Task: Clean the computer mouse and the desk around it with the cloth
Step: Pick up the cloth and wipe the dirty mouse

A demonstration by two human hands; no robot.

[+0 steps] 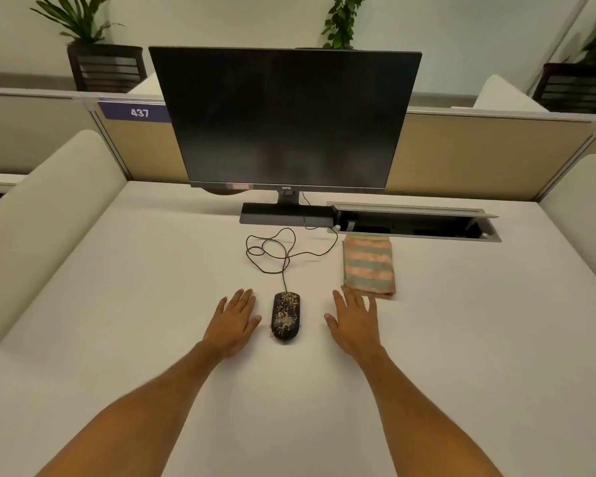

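A black computer mouse [285, 316] speckled with tan dirt lies on the white desk [152, 304], its cable [272, 249] looping back toward the monitor. My left hand [234, 320] rests flat on the desk just left of the mouse, fingers spread, holding nothing. My right hand [353, 320] lies flat to the right of the mouse, also with nothing in it. A folded cloth [369, 265] with pink and green stripes sits behind my right hand; my fingertips reach its near edge.
A dark monitor [286, 122] on a black stand [283, 213] fills the back of the desk. An open cable tray [413, 223] is set into the desk behind the cloth. Padded dividers [49, 215] flank both sides; a partition runs behind.
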